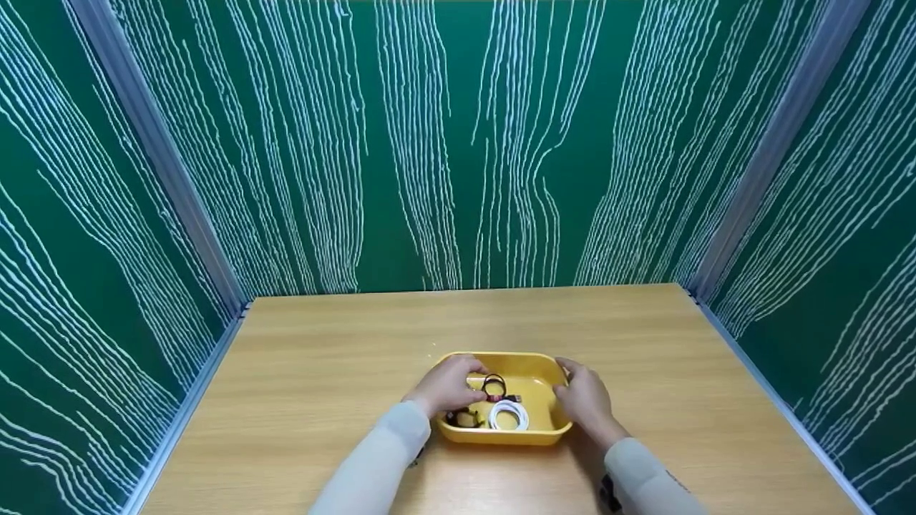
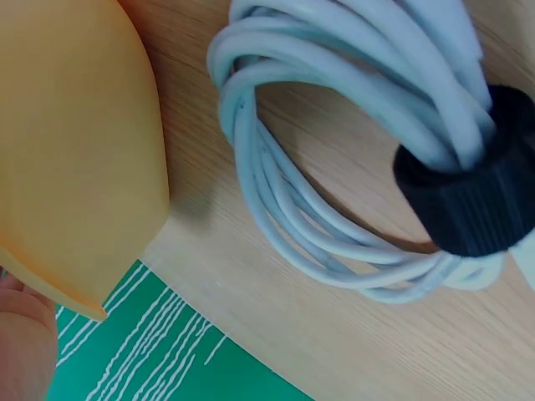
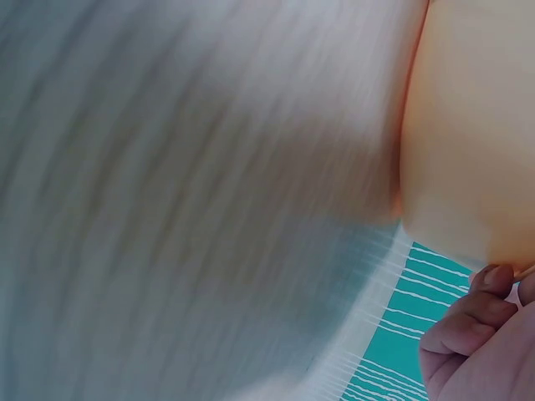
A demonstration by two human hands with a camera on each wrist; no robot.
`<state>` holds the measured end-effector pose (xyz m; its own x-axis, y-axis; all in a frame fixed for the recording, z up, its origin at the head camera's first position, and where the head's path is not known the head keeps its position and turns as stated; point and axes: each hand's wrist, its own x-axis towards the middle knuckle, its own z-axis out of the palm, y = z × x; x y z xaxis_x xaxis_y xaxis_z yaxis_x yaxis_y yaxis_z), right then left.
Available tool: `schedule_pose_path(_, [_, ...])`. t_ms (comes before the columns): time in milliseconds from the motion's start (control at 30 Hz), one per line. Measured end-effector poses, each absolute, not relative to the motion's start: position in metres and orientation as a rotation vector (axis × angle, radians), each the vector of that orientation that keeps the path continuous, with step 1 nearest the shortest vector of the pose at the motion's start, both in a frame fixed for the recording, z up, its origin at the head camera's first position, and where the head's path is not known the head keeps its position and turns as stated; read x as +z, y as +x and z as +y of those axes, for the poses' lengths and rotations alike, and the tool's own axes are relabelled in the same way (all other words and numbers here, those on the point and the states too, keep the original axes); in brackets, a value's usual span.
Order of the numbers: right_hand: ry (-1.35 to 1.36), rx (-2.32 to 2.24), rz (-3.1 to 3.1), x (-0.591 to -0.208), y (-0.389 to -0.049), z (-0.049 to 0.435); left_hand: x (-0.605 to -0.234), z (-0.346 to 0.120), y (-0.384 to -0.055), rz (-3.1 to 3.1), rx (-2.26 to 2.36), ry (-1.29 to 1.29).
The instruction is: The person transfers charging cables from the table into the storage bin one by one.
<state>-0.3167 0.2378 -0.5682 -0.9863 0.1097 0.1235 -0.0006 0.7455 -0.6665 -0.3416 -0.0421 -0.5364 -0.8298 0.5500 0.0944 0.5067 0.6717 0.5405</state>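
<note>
A yellow plastic tray sits on the table, holding a white coiled cable, a black cable loop with a USB-type plug, and a dark coil with a yellow part. My left hand grips the tray's left end, covering that rim, with thumb and fingers reaching inside. On the right end, my right hand holds the rim; its fingers curl at the tray's edge in the right wrist view. Close to the left wrist camera is a white coiled cable with a black strap.
The wooden table stretches around the tray. Green panels with wavy white lines stand behind and at both sides, joined by grey metal posts. Blur covers much of the right wrist view.
</note>
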Motion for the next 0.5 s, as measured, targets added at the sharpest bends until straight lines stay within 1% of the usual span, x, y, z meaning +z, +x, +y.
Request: schedule_pose_path(500, [-0.138,1.09,-2.827,-0.5672,-0.3162,0.2363,-0.5355,-0.0499,-0.3386,2.792,0.882,0.872])
